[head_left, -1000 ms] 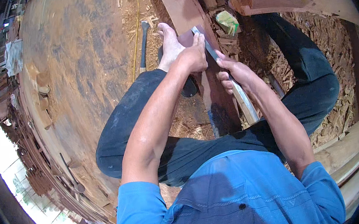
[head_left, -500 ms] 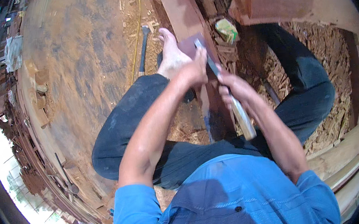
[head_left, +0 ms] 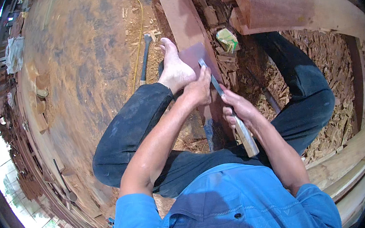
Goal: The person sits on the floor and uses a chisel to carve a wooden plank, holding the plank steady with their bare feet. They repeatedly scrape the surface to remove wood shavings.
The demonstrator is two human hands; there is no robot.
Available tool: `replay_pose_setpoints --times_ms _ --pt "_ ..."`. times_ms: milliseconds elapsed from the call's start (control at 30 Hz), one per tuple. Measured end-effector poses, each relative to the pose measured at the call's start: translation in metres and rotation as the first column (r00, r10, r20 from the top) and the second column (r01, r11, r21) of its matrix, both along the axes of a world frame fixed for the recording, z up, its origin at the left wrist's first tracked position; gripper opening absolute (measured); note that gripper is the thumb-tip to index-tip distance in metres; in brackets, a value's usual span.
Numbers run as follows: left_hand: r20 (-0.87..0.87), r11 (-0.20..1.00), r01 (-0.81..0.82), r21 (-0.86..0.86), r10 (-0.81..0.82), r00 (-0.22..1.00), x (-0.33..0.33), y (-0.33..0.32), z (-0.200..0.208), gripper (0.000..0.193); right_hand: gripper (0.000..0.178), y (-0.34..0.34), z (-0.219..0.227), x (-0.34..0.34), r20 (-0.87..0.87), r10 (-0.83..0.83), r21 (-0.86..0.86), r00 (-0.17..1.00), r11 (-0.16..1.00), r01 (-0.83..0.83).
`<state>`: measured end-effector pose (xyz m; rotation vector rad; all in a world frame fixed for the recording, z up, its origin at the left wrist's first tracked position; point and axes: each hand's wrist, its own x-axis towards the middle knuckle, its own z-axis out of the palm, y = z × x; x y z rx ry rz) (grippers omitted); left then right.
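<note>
Both my hands are on a long chisel (head_left: 216, 83) that lies slanted over a reddish wooden beam (head_left: 176, 8) between my legs. My left hand (head_left: 199, 90) has its fingers pressed on the blade close behind the cutting end. Wrapped around the rear of the blade and the top of the wooden handle (head_left: 246, 139) is my right hand (head_left: 239, 107). The chisel's tip rests at a smooth, flat, purplish surface (head_left: 192, 55) on the beam; whether this is a separate slab I cannot tell. My bare left foot (head_left: 175, 70) is beside it.
On the left floor lie a dark-handled hammer (head_left: 145, 57) and a yellow cord (head_left: 141, 29). A green-and-white crumpled packet (head_left: 227, 39) sits right of the beam. Thick timber (head_left: 286, 3) stands at the upper right, and wood chips (head_left: 318, 139) cover the ground by my right leg.
Both hands have drawn the chisel back toward my body, so its tip is nearer me on the purplish surface. The whole view has shifted slightly.
</note>
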<state>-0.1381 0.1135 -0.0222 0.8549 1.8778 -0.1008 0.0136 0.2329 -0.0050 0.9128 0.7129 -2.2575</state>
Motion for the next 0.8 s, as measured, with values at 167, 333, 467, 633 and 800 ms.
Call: replay_pose_setpoints --times_ms 167,333,467,633,800 --pt "-0.181 0.972 -0.018 0.232 0.062 0.981 -0.043 -0.005 -0.034 0.089 0.059 0.007 -0.022 -0.042 -0.057 0.034 0.041 0.998 0.999 -0.032" --pt "-0.102 0.991 0.017 0.134 -0.003 0.995 0.001 -0.002 -0.016 0.098 0.057 0.004 -0.011 0.002 -0.003 0.042 0.042 0.999 0.998 -0.042" --pt "-0.170 0.963 -0.092 0.254 0.139 0.976 -0.029 -0.006 -0.029 0.093 0.051 0.004 -0.016 -0.034 0.003 0.086 0.108 0.996 0.990 -0.086" --pt "-0.176 0.986 0.001 0.168 0.029 0.984 -0.008 -0.003 -0.041 0.100 0.047 -0.002 -0.021 -0.009 0.010 0.048 0.100 0.999 0.994 -0.049" --pt "-0.153 0.973 -0.126 0.193 0.157 0.976 0.060 -0.015 -0.002 0.093 0.062 -0.005 0.003 0.050 0.001 0.027 0.007 1.000 1.000 -0.027"
